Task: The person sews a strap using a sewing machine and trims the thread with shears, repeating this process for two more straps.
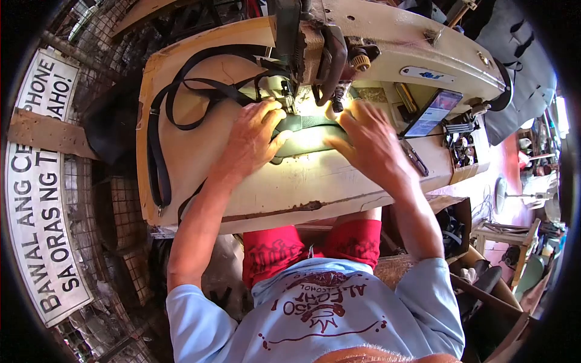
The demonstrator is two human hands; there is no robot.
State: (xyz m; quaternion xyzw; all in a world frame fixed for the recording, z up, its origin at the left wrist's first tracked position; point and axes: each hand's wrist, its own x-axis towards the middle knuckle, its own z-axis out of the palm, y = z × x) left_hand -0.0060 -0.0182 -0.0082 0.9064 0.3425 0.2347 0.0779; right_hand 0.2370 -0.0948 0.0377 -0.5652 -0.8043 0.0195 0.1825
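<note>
A dark green piece of material point(308, 140), perhaps part of a bag, lies on the bed of the sewing machine point(357, 30) under the lit needle area. My left hand point(257, 133) grips its left end, fingers near the presser foot point(288, 94) and thumb on the near side. At the right end, my right hand point(366, 139) holds the same piece between bent fingers and thumb. Long black straps point(172, 100) loop across the table to the left and run toward the presser foot. The exact stitching point is hidden by glare and the machine head.
A phone point(433, 114) leans on the table right of my right hand. Close by are a dark narrow tool point(414, 157) and a small box of parts point(463, 148). The table's front edge point(302, 209) is worn. A lettered sign point(45, 199) hangs on wire mesh at left.
</note>
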